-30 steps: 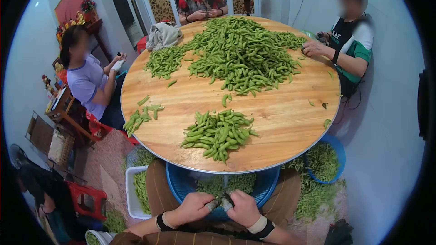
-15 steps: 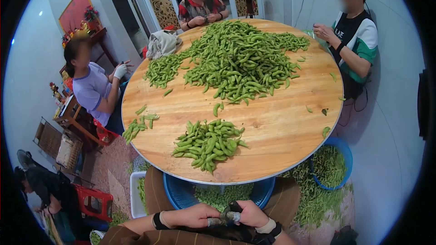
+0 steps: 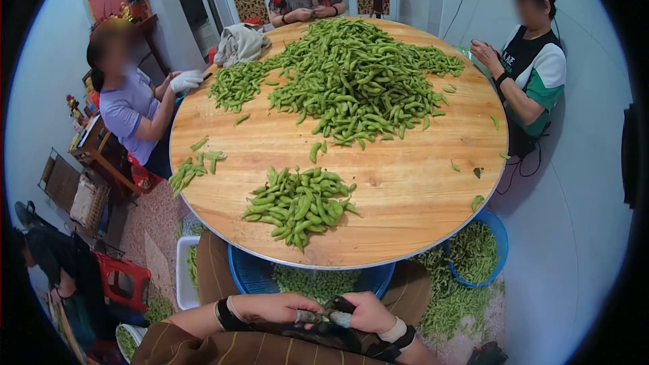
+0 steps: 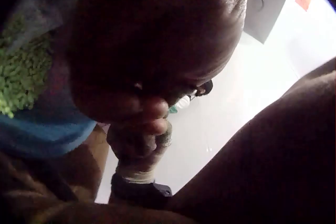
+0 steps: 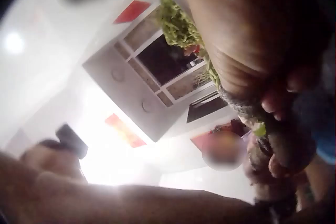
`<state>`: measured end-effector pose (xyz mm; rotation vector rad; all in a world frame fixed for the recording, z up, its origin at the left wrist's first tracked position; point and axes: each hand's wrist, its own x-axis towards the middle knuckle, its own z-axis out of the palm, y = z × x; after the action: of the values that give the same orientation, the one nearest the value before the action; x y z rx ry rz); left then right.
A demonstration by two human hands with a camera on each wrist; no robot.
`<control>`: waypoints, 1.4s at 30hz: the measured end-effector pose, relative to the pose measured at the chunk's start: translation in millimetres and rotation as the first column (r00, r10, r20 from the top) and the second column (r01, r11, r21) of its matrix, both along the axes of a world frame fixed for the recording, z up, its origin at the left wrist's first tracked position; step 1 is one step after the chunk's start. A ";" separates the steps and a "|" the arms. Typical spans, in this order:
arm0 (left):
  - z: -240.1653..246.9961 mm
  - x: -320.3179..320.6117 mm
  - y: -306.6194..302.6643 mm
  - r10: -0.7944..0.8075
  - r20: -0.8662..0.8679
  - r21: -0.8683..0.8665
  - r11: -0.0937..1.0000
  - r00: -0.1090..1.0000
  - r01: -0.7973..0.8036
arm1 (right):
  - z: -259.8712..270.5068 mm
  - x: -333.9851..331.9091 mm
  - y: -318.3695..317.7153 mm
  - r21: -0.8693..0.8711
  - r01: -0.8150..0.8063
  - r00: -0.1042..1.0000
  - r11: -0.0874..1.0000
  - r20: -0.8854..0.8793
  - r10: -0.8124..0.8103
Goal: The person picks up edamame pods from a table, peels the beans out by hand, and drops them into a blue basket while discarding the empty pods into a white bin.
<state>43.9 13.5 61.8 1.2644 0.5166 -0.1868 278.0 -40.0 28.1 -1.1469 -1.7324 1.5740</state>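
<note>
Low over my lap, my left hand (image 3: 274, 307) and right hand (image 3: 370, 312) meet with fingers curled and thumbs together. Grey wraps (image 3: 340, 318) cover the thumbs. In the right wrist view, a green bit of a soybean pod (image 5: 260, 129) shows between the two hands; fingers hide most of it. Just beyond them, under the table's edge, a blue basket (image 3: 238, 268) holds shelled green beans (image 3: 318, 284). A small heap of soybean pods (image 3: 297, 204) lies on the round wooden table (image 3: 412, 189) in front of me.
A large pile of pods (image 3: 358, 78) covers the table's far half, beside a grey cloth (image 3: 242, 45). Three people sit around it. On the floor stand a white tub (image 3: 186, 277) at left and a blue tub (image 3: 499, 243) of husks at right, with loose husks (image 3: 453, 311) nearby.
My hands have come lower and closer to my body, still together. The person at right has lifted their hands off the pods; the gloved hand at left has moved to the table's edge.
</note>
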 end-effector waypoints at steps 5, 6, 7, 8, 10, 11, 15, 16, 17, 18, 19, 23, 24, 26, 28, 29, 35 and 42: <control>-3.7 -10.8 -8.6 0.009 0.078 -0.111 0.994 0.997 0.000 | -0.2 -16.5 -23.6 -0.251 0.093 0.934 0.963 -0.312 -0.172; -3.5 -12.3 -9.6 0.000 0.045 0.030 1.000 0.999 -0.002 | 1.3 -20.2 -24.7 -0.249 0.097 0.937 0.964 -0.303 -0.173; -3.3 -11.7 -10.4 -0.001 0.053 0.031 1.000 0.999 -0.001 | 1.6 -23.9 -23.9 -0.064 0.149 0.984 0.987 -0.085 -0.154; -3.0 -9.4 -12.0 -0.068 0.013 0.268 0.961 0.998 0.062 | 2.1 -27.7 -23.8 0.126 0.151 0.976 0.981 0.137 -0.168; 0.5 -11.0 -16.7 -0.079 -0.028 0.524 0.848 0.996 0.082 | 5.3 -34.2 -25.6 0.141 0.174 0.971 0.975 0.141 -0.194; 1.3 -12.8 -17.9 -0.080 -0.019 0.515 0.854 0.997 0.079 | 7.0 -37.4 -26.6 0.154 0.197 0.966 0.968 0.139 -0.218; -4.2 -27.6 -30.1 0.171 0.155 0.309 0.927 0.973 -0.212 | -2.9 -56.0 -26.6 0.007 0.339 0.932 0.941 -0.140 -0.334; 5.2 -29.9 -33.7 0.294 0.126 0.153 0.938 0.947 -0.312 | -0.6 -60.0 -24.7 -0.118 0.349 0.909 0.930 -0.200 -0.366; 12.3 -32.4 -35.4 0.408 0.073 -0.001 0.913 0.910 -0.409 | 11.5 -61.3 -23.3 -0.208 0.335 0.881 0.919 -0.276 -0.383; 8.0 -37.3 -33.7 0.455 0.111 -0.102 0.890 0.884 -0.445 | 20.8 -65.4 -21.4 -0.280 0.358 0.852 0.891 -0.291 -0.434; 3.0 -43.0 -34.6 0.506 0.147 -0.191 0.858 0.850 -0.477 | 21.3 -66.2 -20.9 -0.351 0.326 0.807 0.878 -0.381 -0.452; 5.3 -55.0 -34.3 0.521 0.227 -0.113 0.853 0.823 -0.509 | 28.8 -83.3 -18.2 -0.437 0.301 0.738 0.847 -0.457 -0.498; 4.9 -57.8 -34.2 0.522 0.228 -0.100 0.852 0.822 -0.513 | 30.4 -86.9 -16.6 -0.446 0.293 0.745 0.846 -0.448 -0.494; 4.0 -62.7 -32.9 0.532 0.229 -0.096 0.846 0.815 -0.525 | 32.3 -89.4 -12.4 -0.415 0.298 0.796 0.860 -0.388 -0.464; 2.8 -66.3 -28.3 0.481 0.222 0.057 0.862 0.848 -0.504 | 30.2 -94.2 -6.6 -0.381 0.304 0.837 0.873 -0.330 -0.436; 1.2 -66.8 -27.1 0.483 0.220 0.051 0.862 0.847 -0.505 | 26.9 -99.2 -4.5 -0.097 0.429 0.868 0.898 -0.231 -0.440; -15.5 -63.0 -14.6 0.295 0.335 0.608 0.658 0.895 -0.444 | 32.5 -87.7 8.1 0.427 0.141 0.932 0.893 0.245 -0.265; -14.1 -60.4 -4.6 0.254 0.304 0.545 0.744 0.918 -0.386 | 26.2 -84.6 3.8 0.134 0.306 0.948 0.943 0.054 -0.315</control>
<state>-16.5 8.9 47.7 1.7608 0.6263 0.4437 193.4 -36.3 54.4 -1.3545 -1.5778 1.2309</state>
